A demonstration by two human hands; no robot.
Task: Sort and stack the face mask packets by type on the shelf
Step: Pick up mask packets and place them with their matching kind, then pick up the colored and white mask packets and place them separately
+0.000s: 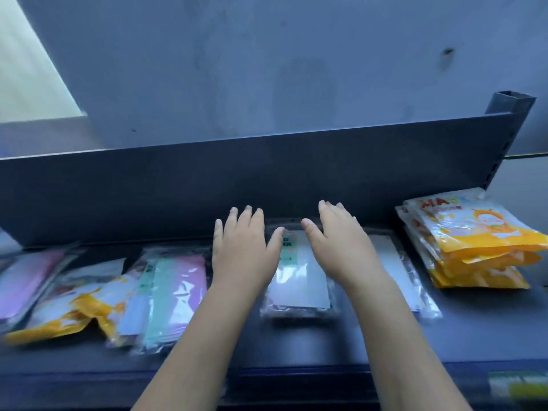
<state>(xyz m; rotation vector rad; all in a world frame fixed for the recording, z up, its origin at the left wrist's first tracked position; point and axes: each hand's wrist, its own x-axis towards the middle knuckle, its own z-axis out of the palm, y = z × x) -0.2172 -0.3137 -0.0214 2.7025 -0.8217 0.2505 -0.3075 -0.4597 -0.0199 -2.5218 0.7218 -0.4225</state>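
A stack of clear packets with white masks (pixel 299 287) lies in the middle of the dark shelf (pixel 296 348). My left hand (pixel 244 247) and my right hand (pixel 338 241) hover flat over its left and right sides, fingers straight and spread; whether they touch it I cannot tell. Another clear white-mask packet (pixel 400 268) lies just to the right. A stack of yellow packets (pixel 471 247) stands at the far right. On the left lies an unsorted heap: a pink and green packet (pixel 175 289), a yellow packet (pixel 74 307) and a pink packet (pixel 26 280).
The shelf's dark back panel (pixel 267 176) rises right behind the packets, with a slotted upright post (pixel 504 137) at the right. A grey wall stands behind. A price label (pixel 516 384) sits on the shelf's front edge at the lower right.
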